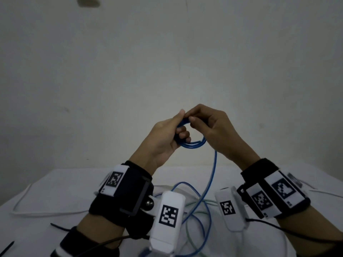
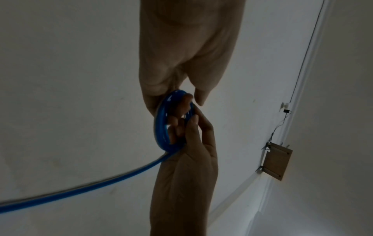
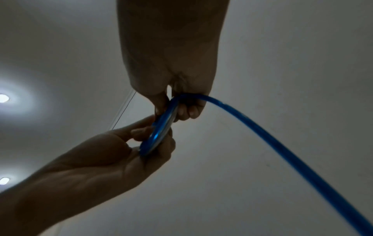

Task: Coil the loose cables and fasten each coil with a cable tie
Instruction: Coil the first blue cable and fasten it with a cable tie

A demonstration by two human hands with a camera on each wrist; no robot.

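While raised above the white table [image 1: 55,191], your left hand [image 1: 163,138] and right hand [image 1: 213,127] both grip a small coil of glossy blue cable [image 1: 187,143]; its tail hangs to the table's middle.

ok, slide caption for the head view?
Both hands hold a blue coil above the table.
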